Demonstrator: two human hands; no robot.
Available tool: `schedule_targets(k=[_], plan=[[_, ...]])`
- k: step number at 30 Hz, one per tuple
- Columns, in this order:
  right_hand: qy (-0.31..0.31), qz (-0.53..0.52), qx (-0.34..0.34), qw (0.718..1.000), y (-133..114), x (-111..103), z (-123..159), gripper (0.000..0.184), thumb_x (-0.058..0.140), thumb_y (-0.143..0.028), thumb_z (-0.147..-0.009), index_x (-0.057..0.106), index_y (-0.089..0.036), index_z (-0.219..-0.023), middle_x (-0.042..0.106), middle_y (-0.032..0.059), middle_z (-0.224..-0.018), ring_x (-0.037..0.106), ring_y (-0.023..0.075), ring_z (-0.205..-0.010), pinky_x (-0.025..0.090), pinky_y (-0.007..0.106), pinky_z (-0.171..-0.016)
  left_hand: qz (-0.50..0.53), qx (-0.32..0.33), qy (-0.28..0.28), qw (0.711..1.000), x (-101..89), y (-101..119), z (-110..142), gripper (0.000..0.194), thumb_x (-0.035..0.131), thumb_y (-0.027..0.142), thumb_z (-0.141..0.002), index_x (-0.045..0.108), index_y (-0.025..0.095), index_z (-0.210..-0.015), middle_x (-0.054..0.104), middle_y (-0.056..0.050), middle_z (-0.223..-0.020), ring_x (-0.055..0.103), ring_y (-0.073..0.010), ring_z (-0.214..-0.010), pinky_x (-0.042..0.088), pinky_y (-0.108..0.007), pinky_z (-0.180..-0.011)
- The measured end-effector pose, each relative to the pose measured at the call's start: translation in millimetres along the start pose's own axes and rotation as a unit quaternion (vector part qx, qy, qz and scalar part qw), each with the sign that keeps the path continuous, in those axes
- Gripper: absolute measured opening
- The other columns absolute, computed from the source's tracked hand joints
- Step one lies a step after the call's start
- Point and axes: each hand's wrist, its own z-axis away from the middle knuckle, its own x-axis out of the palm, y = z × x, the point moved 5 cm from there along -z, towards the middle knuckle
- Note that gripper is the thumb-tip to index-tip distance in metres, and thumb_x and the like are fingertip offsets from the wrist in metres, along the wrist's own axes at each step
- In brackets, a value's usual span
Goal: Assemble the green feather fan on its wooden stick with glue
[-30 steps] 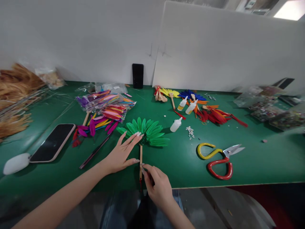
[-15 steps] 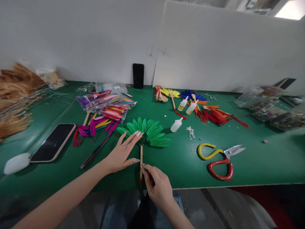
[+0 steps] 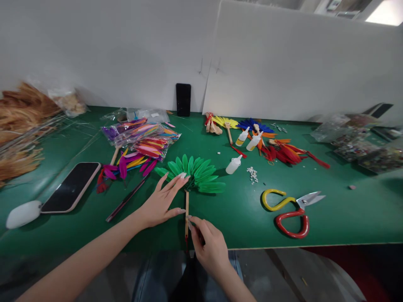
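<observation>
Green tabletop [image 3: 245,222], spanning the field, backed by a white panel [image 3: 299,63]. At the far left, a heap of straw-coloured fibres [image 3: 28,105]; to its right, clear packets of feathers [image 3: 141,136] in purple, pink, red and blue. Near the front edge, at the centre, a green feather fan [image 3: 203,172] lies with its plumes spread away from the person and its narrow wooden handle [image 3: 187,203] directed toward the edge. The left hand [image 3: 163,205] is spread wide, palm down, its longer fingers resting over the base of the plumes and its thumb tip at the handle. The right hand [image 3: 209,241] is narrow, its thumb and forefinger drawn together against the right side of the handle; whether anything is pinched between them cannot be told. Right of the hands, scissors [image 3: 302,202] with one yellow and one red grip lie with blades slightly parted. At left, a phone [image 3: 71,188] lies flat, screen up; at the rear, a smaller-looking dark phone [image 3: 183,100] leans upright against the wall. A white bottle [image 3: 233,165] lies tilted just right of the plumes. Smallest, a cluster of white beads [image 3: 252,175] lies beside the bottle.
</observation>
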Motion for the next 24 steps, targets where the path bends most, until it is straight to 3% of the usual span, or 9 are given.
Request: schedule_targets(k=[15, 20, 24], plan=[[0.009, 0.007, -0.007, 1.0, -1.5, -1.7, -1.3, 0.024, 0.037, -0.017, -0.091, 0.056, -0.016, -0.105, 0.065, 0.0045, -0.075, 0.06, 0.0143, -0.064, 0.048, 0.023, -0.059, -0.004, 0.004, 0.001, 1.0, 1.0, 0.9, -0.6, 0.083, 0.029, 0.06, -0.087, -0.018, 0.018, -0.142, 0.022, -0.011, -0.149, 0.016, -0.0246, -0.137, -0.002, -0.046, -0.11], [0.009, 0.012, -0.005, 1.0, -1.5, -1.5, -1.2, 0.023, 0.036, -0.018, -0.091, 0.056, -0.017, -0.104, 0.065, 0.0045, -0.075, 0.06, 0.0138, -0.064, 0.047, 0.023, -0.057, 0.0, -0.006, 0.029, 1.0, -2.4, 1.6, -0.7, 0.083, 0.026, 0.063, -0.086, -0.015, 0.019, -0.143, 0.023, -0.011, -0.149, 0.015, -0.026, -0.138, 0.0, -0.047, -0.11], [0.009, 0.013, -0.006, 1.0, -1.2, -1.2, -0.9, 0.023, 0.036, -0.018, -0.091, 0.056, -0.017, -0.104, 0.065, 0.0042, -0.075, 0.06, 0.0139, -0.063, 0.047, 0.023, -0.057, 0.002, 0.012, 0.003, 1.0, 0.6, 3.4, -1.1, 0.083, 0.03, 0.06, -0.087, -0.018, 0.019, -0.142, 0.023, -0.009, -0.149, 0.015, -0.0241, -0.138, -0.002, -0.046, -0.11]])
